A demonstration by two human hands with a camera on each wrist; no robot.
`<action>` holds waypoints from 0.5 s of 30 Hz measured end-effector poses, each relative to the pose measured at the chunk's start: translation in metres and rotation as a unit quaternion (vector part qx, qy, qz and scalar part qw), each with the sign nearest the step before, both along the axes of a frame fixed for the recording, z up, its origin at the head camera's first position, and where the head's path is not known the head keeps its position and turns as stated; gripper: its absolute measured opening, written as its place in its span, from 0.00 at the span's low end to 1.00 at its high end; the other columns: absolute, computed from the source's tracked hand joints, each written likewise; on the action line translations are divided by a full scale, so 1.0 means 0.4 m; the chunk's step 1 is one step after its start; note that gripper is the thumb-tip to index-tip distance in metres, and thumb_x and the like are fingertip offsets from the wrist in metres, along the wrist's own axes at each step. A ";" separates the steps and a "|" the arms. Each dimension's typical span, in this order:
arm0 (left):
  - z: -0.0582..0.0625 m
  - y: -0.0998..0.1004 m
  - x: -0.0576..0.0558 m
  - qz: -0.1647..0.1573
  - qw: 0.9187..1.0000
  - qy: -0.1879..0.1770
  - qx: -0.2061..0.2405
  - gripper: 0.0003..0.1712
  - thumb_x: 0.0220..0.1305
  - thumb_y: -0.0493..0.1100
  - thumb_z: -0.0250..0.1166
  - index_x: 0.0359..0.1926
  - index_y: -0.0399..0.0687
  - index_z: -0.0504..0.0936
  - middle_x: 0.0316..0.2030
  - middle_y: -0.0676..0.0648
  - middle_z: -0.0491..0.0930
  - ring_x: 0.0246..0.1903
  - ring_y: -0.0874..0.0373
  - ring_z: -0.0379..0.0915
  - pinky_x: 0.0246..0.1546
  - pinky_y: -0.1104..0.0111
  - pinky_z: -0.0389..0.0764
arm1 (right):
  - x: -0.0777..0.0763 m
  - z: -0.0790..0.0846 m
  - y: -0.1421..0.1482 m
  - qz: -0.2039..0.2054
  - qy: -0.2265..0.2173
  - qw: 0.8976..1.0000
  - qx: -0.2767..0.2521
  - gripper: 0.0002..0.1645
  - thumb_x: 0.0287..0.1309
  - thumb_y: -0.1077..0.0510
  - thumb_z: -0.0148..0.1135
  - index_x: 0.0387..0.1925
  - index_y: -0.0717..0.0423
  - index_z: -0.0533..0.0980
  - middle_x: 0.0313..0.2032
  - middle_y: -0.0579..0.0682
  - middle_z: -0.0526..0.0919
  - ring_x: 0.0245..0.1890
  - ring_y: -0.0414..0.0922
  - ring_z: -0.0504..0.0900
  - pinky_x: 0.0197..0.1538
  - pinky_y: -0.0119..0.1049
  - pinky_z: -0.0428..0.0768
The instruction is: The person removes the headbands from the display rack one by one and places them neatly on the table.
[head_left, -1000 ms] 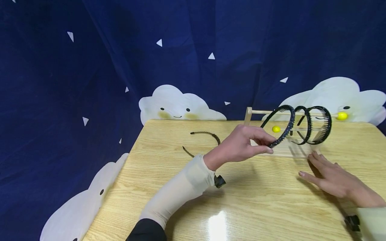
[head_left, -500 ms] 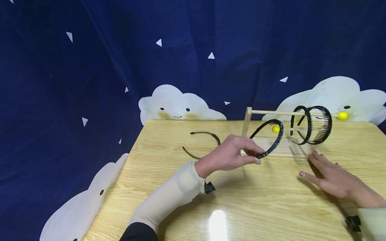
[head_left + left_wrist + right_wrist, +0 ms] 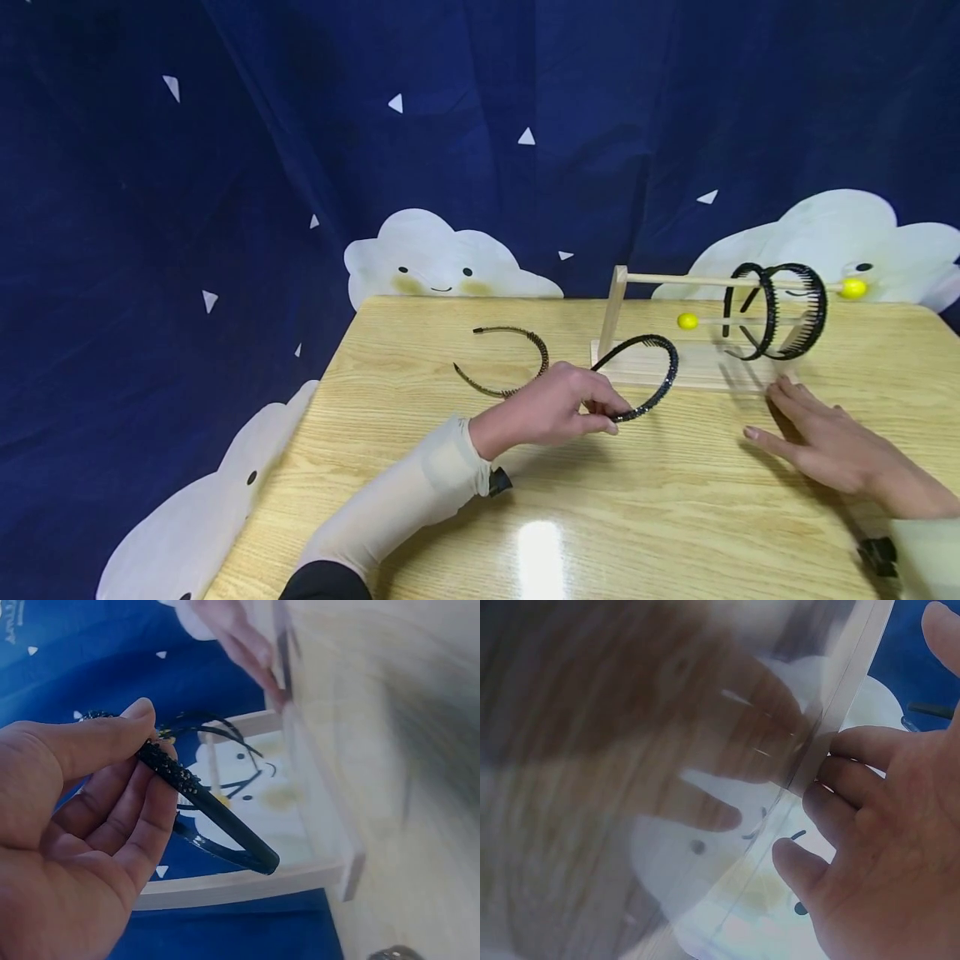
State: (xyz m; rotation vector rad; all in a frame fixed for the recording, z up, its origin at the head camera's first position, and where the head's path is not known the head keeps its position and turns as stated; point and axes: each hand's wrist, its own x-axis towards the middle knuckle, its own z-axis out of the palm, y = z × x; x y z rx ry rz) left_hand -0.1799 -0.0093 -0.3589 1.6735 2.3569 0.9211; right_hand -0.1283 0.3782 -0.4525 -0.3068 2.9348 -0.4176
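Note:
My left hand (image 3: 551,404) pinches a black headband (image 3: 670,375) with sparkling beads between thumb and fingers. It holds the band tilted in front of the wooden stand's left end; the left wrist view shows the beaded part (image 3: 176,771) under the thumb. My right hand (image 3: 843,450) lies with straight fingers, their tips touching the right front end of the stand's pale base (image 3: 701,367). Two black toothed headbands, a narrow one (image 3: 770,312) and a wider one (image 3: 816,321), hang at the right on the stand's rods.
A brown headband (image 3: 543,348) with a coiled-looking middle lies on the wooden table (image 3: 637,517), left of the stand. Yellow balls cap the upper rod (image 3: 853,288) and lower rod (image 3: 687,321). Behind the table hangs a dark blue curtain (image 3: 450,125) with clouds.
My left hand has drawn the beaded headband from beside the upper rod leftward, down and toward me, off the stand's rods. The right hand has stayed in place.

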 end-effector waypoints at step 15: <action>-0.093 -0.037 0.017 -0.010 0.992 0.088 -0.094 0.12 0.62 0.34 0.72 0.46 0.46 0.89 0.39 0.53 0.86 0.38 0.71 0.77 0.44 0.84 0.72 | -0.003 0.001 -0.005 -0.003 -0.003 1.000 0.006 0.55 0.72 0.33 0.49 0.72 0.79 0.49 0.73 0.76 0.35 0.71 0.76 0.43 0.58 0.80 0.50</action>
